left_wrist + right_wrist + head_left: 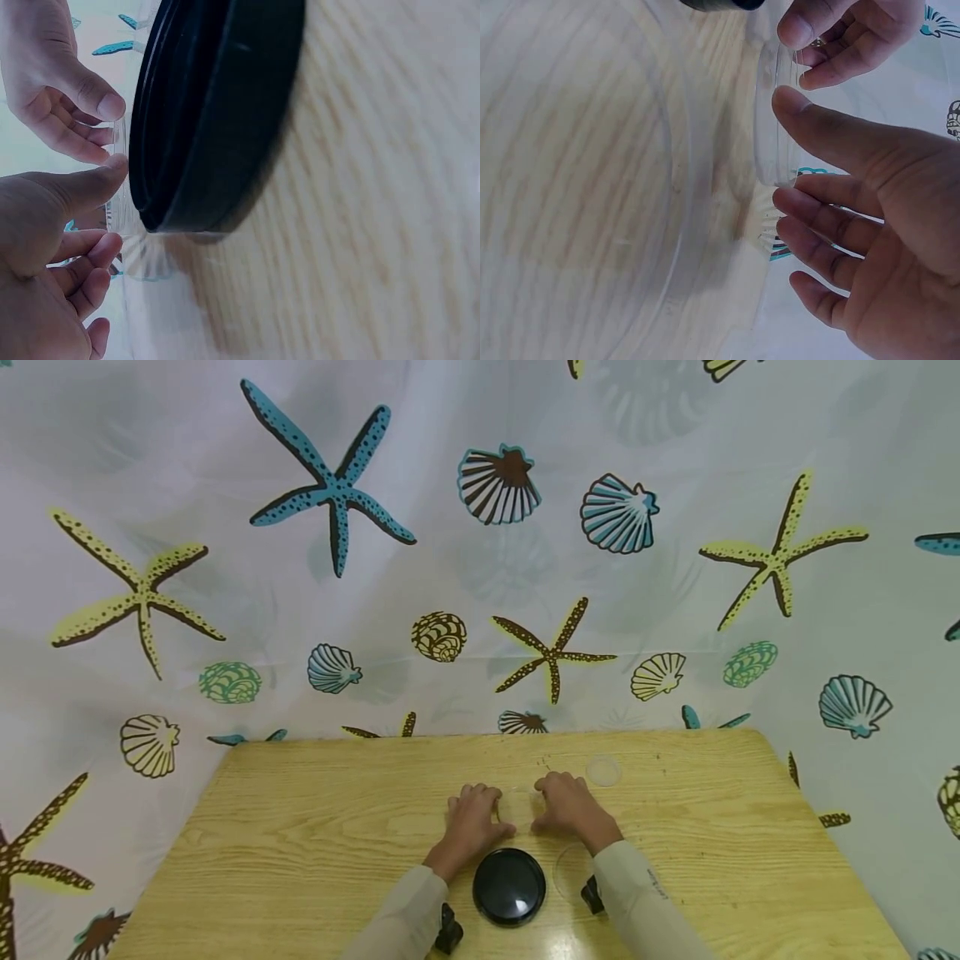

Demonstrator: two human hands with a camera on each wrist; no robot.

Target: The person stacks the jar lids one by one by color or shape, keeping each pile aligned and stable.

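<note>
Between my two hands is a shallow clear round dish (768, 127), seen almost edge-on in the right wrist view. My left hand (471, 822) pinches its left side, thumb at the near edge and fingers curled around behind. On the opposite side my right hand (572, 808) holds the rim with thumb and fingertips. Just in front of the hands lies a round black lid-like piece (510, 887), which looms large in the left wrist view with a raised rim. A larger clear round piece (676, 150) lies beside it, partly hidden by the right forearm in the head view.
A small clear disc (603, 769) lies beyond my right hand. Everything rests on a wood-grain table (322, 827). A white curtain (450, 568) printed with starfish and shells hangs behind the table's far edge and along both sides.
</note>
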